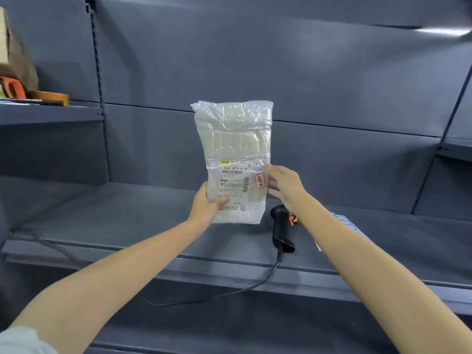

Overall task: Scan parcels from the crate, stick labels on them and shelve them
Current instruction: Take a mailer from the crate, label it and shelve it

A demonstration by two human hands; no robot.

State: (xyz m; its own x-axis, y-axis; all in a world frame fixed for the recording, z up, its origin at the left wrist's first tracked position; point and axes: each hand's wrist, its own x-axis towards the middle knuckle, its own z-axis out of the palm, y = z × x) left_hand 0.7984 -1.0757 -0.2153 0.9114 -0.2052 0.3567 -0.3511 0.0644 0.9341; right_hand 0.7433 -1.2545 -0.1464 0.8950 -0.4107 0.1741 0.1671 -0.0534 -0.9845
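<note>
A white plastic parcel (235, 139) stands upright in front of the grey shelf (127, 221). Its printed shipping label faces me, and a small red-bordered sticker (261, 180) sits near its right edge. My left hand (208, 204) grips the parcel's lower left corner, thumb across the front. My right hand (284, 183) holds the right edge beside the sticker, fingers behind the parcel. A black handheld scanner (281, 229) lies on the shelf below the parcel, its cable (229, 293) trailing over the shelf's front edge.
A blue and white sheet (343, 222) lies on the shelf, partly hidden by my right forearm. On the upper left shelf (51, 112) are a cardboard box (12, 49), an orange tool (12, 86) and a flat brown item (49, 97). More shelving stands at right (454, 146).
</note>
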